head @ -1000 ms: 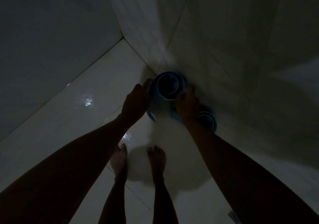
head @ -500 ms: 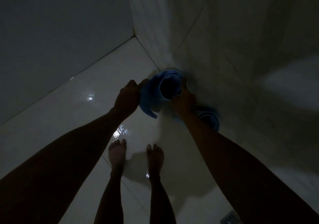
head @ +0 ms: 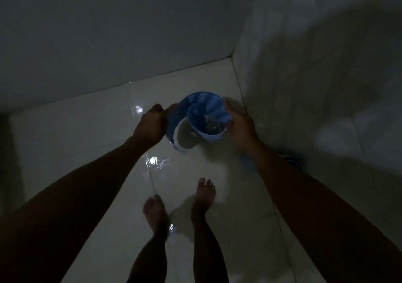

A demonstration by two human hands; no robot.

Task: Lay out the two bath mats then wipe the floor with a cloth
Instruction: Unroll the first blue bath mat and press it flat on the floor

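A rolled blue bath mat (head: 202, 114) hangs above the wet white floor, partly uncurled. My left hand (head: 151, 124) grips its loose outer edge on the left. My right hand (head: 240, 127) holds the coiled part on the right. A second rolled blue mat (head: 292, 163) stands on the floor by the right wall, mostly hidden behind my right forearm. No cloth is in view. The room is very dark.
Glossy white floor tiles (head: 87, 152) with wet glints run to a corner where two tiled walls (head: 315, 86) meet at the upper right. My bare feet (head: 180, 204) stand on the floor just below the mat.
The mat has been lifted away from the right wall and its roll has loosened and spread between my hands. The view has swung left, so the corner now sits further right.
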